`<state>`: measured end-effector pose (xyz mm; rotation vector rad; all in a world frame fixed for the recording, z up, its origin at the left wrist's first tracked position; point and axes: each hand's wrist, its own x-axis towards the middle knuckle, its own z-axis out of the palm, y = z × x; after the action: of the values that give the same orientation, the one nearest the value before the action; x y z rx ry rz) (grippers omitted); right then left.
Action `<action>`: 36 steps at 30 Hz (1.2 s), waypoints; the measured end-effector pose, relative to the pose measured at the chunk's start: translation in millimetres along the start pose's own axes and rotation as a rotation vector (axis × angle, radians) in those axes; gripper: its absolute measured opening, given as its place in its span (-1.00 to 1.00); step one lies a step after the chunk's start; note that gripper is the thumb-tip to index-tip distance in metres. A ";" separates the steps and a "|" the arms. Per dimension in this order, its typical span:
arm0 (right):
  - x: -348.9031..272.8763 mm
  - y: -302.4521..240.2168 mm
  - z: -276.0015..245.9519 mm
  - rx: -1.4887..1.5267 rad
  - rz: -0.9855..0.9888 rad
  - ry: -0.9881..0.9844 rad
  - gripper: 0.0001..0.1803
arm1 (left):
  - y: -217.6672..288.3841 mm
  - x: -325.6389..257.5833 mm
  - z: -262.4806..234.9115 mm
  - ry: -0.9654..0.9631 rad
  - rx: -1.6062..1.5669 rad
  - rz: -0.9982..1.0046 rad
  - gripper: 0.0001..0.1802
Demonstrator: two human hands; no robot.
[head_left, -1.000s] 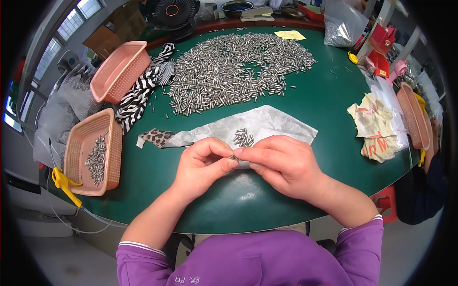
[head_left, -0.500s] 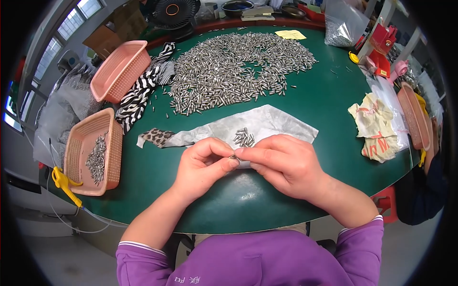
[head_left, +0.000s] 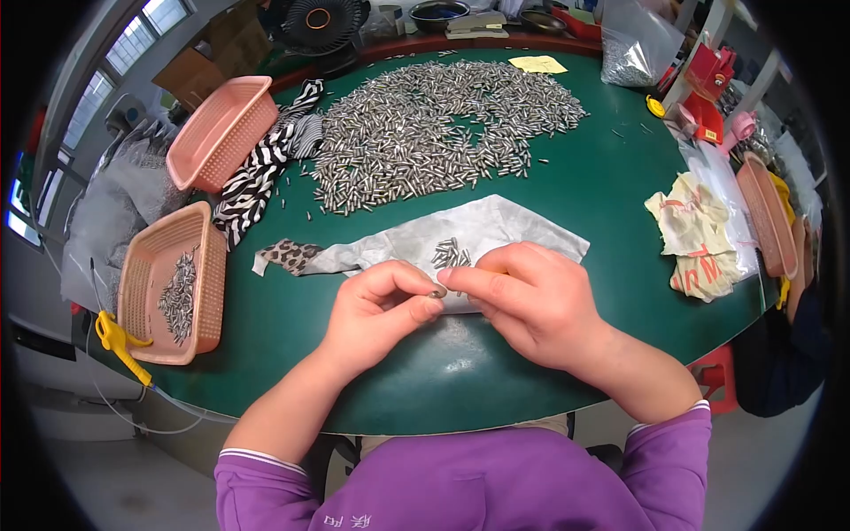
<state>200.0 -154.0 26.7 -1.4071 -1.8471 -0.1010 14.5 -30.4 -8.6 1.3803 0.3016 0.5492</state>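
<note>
A small silver metal pin is pinched between the fingertips of the left hand and the right hand, both closed on it just above the near edge of the round green table. Just beyond them, a few more pins lie on a crumpled grey cloth. To the left, a pink plastic basket holds a loose batch of pins; farther back, a second pink basket lies tilted beside the big heap of silver pins.
</note>
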 end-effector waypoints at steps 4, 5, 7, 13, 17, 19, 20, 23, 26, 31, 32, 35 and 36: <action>-1.0 1.1 2.5 0.096 0.035 -0.014 -0.58 | 0.2 -0.2 1.1 0.042 0.020 0.001 -0.88; -2.0 0.8 4.5 0.146 0.039 -0.007 -0.59 | -0.2 -0.3 1.2 0.043 0.005 0.003 -0.88; -2.4 0.1 5.7 0.197 0.043 -0.001 -0.59 | -0.5 -0.1 1.6 0.045 -0.009 0.005 -0.87; -2.3 -0.7 4.0 0.129 0.021 -0.012 -0.59 | -1.8 0.7 1.0 0.030 -0.008 0.054 -0.87; -0.9 -1.9 -0.3 -0.138 -0.055 -0.011 -0.54 | 1.3 0.8 2.4 -0.033 -0.016 0.004 -0.89; 0.5 0.7 0.2 -0.221 -0.068 0.017 -0.52 | 0.5 -2.7 5.2 -0.058 0.003 -0.013 -0.91; 0.5 3.6 1.0 -0.205 -0.068 0.032 -0.52 | 1.1 -2.4 4.2 -0.056 0.004 -0.014 -0.91; -0.6 2.4 0.9 -0.143 -0.047 0.033 -0.52 | 1.1 -0.2 0.9 -0.023 0.063 0.004 -0.91; -1.9 0.3 2.1 -0.023 -0.008 0.012 -0.54 | -1.2 0.6 0.4 0.016 0.048 0.024 -0.90; -2.2 -0.6 3.8 0.087 0.037 -0.023 -0.60 | -1.0 1.3 2.0 0.054 0.039 0.043 -0.90; -2.0 -0.6 4.0 0.091 0.037 -0.018 -0.61 | -1.2 1.2 2.5 0.053 0.039 0.043 -0.90; -1.7 -0.1 4.1 0.095 0.039 -0.012 -0.62 | -1.3 1.7 2.6 0.063 0.047 0.045 -0.90; -2.3 -0.4 4.2 0.095 0.042 -0.014 -0.62 | -1.5 1.9 2.2 0.063 0.052 0.042 -0.90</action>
<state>197.6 -153.8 22.5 -1.3832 -1.8082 0.0179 17.5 -31.5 -9.4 1.4240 0.3401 0.6239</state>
